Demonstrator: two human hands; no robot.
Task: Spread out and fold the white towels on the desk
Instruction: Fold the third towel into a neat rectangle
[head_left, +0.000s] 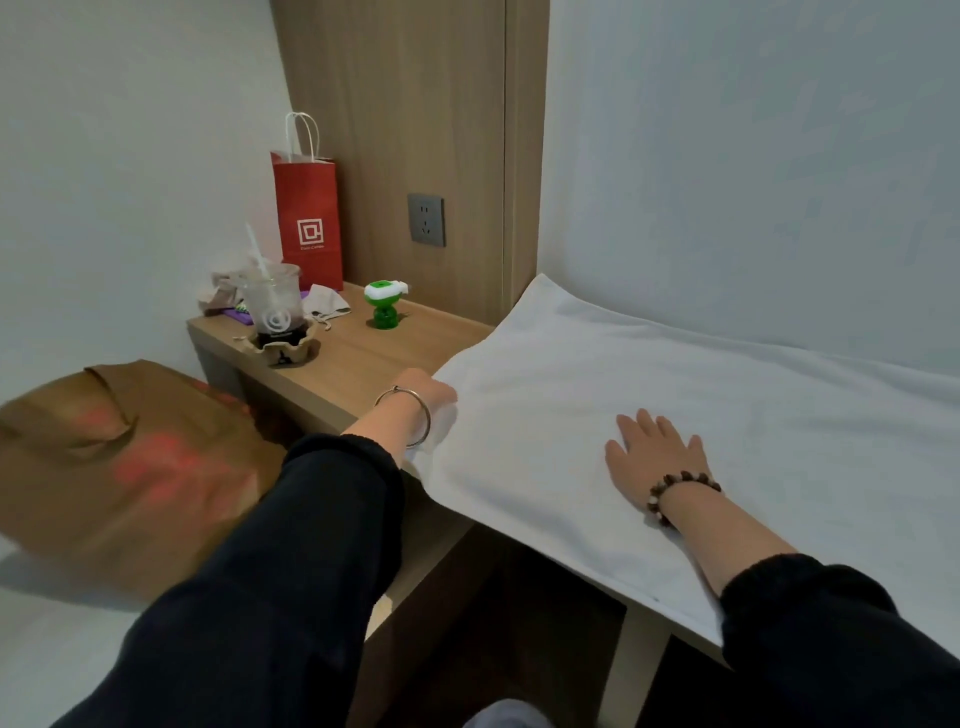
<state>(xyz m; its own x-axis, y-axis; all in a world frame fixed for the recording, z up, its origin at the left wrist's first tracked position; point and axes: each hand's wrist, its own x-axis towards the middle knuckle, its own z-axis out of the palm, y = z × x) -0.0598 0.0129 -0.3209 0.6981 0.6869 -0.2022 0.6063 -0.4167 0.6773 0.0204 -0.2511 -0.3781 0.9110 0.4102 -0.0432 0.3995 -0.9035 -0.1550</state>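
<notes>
- L hand at left edge of white towel; fingertips blurred and hidden by cloth, can't tell if gripping.
- Towel's right end cut off by frame.
- Towel lies spread flat on desk, long axis left-right along wall, near edge overhanging desk front.
- R hand rests palm-down on towel, fingers straight and spread, holding nothing.

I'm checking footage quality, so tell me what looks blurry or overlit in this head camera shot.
Head view: the brown paper bag at left is smeared; the left hand at the edge of the white towel is slightly blurred; the right hand flat on it is sharp; lighting is soft, without glare.
</notes>
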